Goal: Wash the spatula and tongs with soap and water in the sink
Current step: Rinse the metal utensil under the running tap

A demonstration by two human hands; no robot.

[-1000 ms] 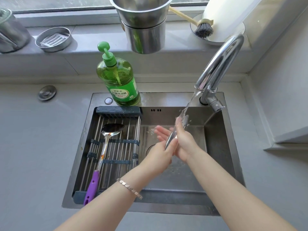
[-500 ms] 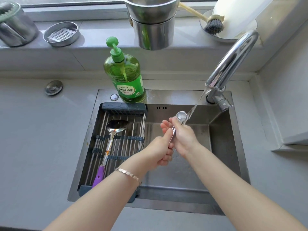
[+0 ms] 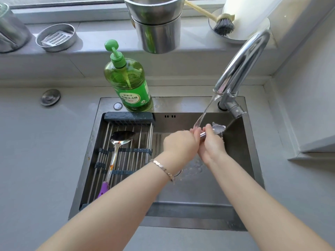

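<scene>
Over the steel sink (image 3: 241,169), both my hands hold the metal tongs (image 3: 218,129) under the water running from the tap (image 3: 241,69). My left hand (image 3: 178,144) is wrapped round the tongs' shaft, which it hides. My right hand (image 3: 211,144) grips them just below the scalloped tip, which sticks out to the right. The stream lands on my fingers. The spatula (image 3: 117,151), steel with a purple handle, lies on the drying rack (image 3: 126,160) over the sink's left half, with orange specks on its neck.
A green pump bottle of dish soap (image 3: 126,84) stands on the sink's back rim. On the windowsill are stacked steel pots (image 3: 155,24), a small steel dish (image 3: 56,37), a dish brush (image 3: 223,26) and a white jug (image 3: 248,15). Grey counter surrounds the sink.
The tongs have swung from upright to pointing right, tip now beyond my right hand. Both hands shifted up and right under the stream. The camera view moved slightly.
</scene>
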